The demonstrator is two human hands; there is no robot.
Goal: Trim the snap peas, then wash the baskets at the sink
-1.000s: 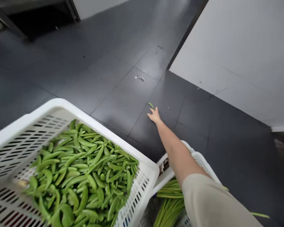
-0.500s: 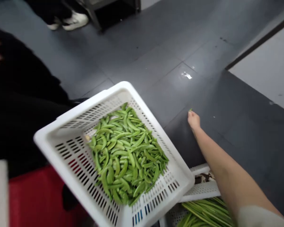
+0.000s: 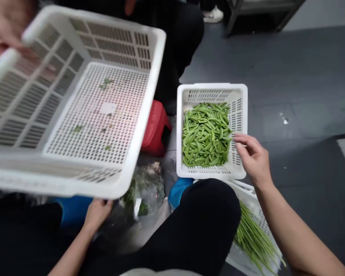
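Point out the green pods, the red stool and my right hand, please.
Green pods point(image 3: 206, 135): head view, middle of the pile.
Red stool point(image 3: 151, 135): head view, on its visible red side.
Right hand point(image 3: 255, 160): head view, middle of the hand.

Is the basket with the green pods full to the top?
No, partly full: the basket walls show bare above the green pods.

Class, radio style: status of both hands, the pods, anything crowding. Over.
Right hand at right rim of white basket, grip unclear. Left hand by large crate's near edge. Green pods heaped in basket. Crate crowds left side, another person's hand at it.
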